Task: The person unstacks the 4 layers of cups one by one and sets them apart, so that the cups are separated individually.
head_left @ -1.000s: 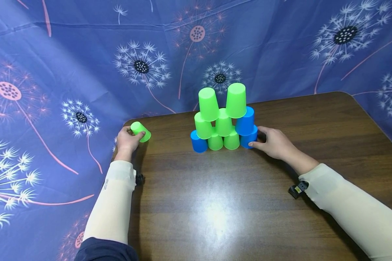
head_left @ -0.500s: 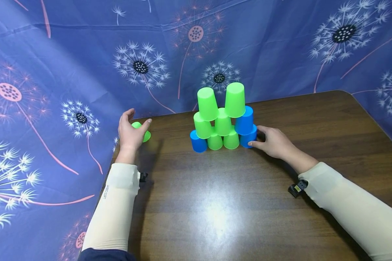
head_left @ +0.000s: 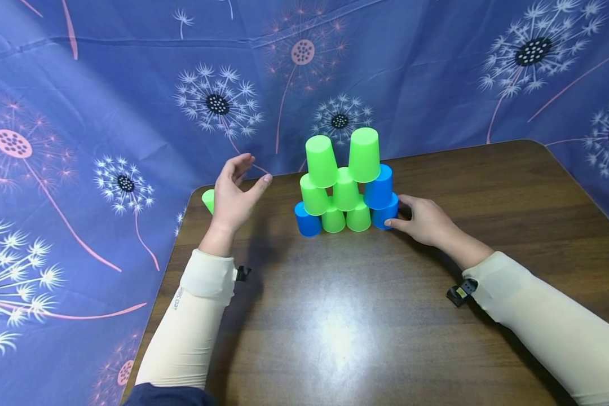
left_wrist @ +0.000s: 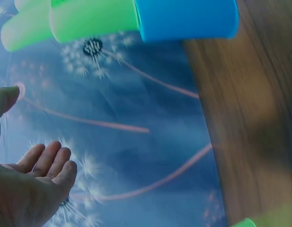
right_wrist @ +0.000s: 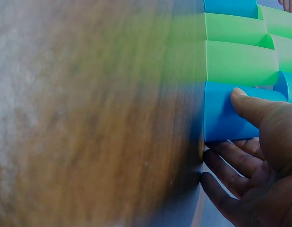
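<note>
Green and blue cups form a three-tier stack: a bottom row with a blue cup [head_left: 308, 220] at the left end, green ones between and a blue cup [head_left: 384, 212] at the right end. Two green cups [head_left: 322, 161] [head_left: 364, 155] make up the top tier. My right hand [head_left: 426, 221] holds the bottom right blue cup [right_wrist: 228, 111], thumb on its near side. Between the stack and a lone green cup [head_left: 208, 200], my left hand [head_left: 235, 197] is raised with nothing in it, thumb and fingers apart. That cup is partly hidden behind the left hand.
The brown wooden table [head_left: 304, 316] has its left edge beside the lone cup. Behind and to the left hangs a blue cloth [head_left: 132, 84] with a dandelion print, close to the table's back edge.
My left hand has let go of the lone green cup, lifted and moved right toward the stack. My right hand stays at the bottom right blue cup.
</note>
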Available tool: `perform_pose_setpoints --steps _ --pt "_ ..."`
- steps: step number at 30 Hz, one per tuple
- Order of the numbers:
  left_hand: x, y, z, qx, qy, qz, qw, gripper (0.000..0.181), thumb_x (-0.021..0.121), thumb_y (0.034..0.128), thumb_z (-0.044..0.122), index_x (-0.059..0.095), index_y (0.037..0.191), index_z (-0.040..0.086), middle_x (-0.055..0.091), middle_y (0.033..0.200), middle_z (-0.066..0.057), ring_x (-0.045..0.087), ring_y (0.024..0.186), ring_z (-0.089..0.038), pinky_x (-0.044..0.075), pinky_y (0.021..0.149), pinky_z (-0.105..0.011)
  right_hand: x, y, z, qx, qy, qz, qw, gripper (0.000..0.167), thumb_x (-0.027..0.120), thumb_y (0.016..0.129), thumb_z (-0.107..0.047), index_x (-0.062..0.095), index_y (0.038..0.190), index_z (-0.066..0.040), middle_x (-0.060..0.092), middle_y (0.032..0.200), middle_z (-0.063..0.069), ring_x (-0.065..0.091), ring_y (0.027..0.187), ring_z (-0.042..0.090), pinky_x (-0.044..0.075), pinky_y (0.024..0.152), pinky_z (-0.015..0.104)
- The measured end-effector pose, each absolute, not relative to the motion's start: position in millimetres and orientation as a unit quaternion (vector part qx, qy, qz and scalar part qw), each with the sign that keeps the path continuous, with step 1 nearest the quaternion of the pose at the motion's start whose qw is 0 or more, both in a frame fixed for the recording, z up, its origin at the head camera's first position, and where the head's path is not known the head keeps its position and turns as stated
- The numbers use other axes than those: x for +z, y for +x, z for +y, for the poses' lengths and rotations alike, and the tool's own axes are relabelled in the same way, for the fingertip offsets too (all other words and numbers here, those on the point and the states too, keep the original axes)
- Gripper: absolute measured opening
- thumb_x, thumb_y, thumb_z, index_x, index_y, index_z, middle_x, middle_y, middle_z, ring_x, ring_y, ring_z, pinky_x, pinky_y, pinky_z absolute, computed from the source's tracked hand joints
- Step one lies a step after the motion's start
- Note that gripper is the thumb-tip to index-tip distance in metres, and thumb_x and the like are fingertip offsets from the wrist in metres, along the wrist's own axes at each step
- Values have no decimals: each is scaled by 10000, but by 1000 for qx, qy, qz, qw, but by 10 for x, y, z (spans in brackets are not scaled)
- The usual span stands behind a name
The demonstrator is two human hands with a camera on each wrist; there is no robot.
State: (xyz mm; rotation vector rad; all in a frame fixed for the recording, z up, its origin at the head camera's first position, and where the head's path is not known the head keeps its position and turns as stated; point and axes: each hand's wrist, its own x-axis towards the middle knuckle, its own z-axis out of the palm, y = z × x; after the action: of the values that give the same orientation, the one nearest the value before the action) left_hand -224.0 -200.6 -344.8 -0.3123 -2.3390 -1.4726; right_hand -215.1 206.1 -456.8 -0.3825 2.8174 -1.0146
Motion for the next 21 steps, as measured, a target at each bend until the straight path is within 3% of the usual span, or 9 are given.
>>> perform_pose_setpoints --steps 5,12,21 --pt "-3381 -2194 -1782 -552 -146 -806 156 608 779 947 56 485 1462 -81 572 1454 -230 523 1393 -361 371 1209 -487 -4572 -2155 2059 -337 -130 930 62 710 770 971 -406 517 1485 14 609 1392 271 554 1307 475 444 1063 685" --pt "-3346 -2191 -1541 -584 -191 -782 103 572 777 969 136 531 1472 22 597 1453 -149 549 1380 -206 407 1186 -361 -4572 -2156 2059 -336 -129 931 63 721 774 970 -399 509 1493 20 604 1401 276 548 1317 476 440 1071 681" --pt "-3332 -2247 -1241 -609 -210 -759 92 599 824 920 118 557 1447 15 620 1418 -107 581 1337 -196 423 1165 -307 -4549 -2146 2059 -326 -130 935 61 723 773 973 -386 499 1501 26 614 1384 278 563 1297 473 457 1052 671"
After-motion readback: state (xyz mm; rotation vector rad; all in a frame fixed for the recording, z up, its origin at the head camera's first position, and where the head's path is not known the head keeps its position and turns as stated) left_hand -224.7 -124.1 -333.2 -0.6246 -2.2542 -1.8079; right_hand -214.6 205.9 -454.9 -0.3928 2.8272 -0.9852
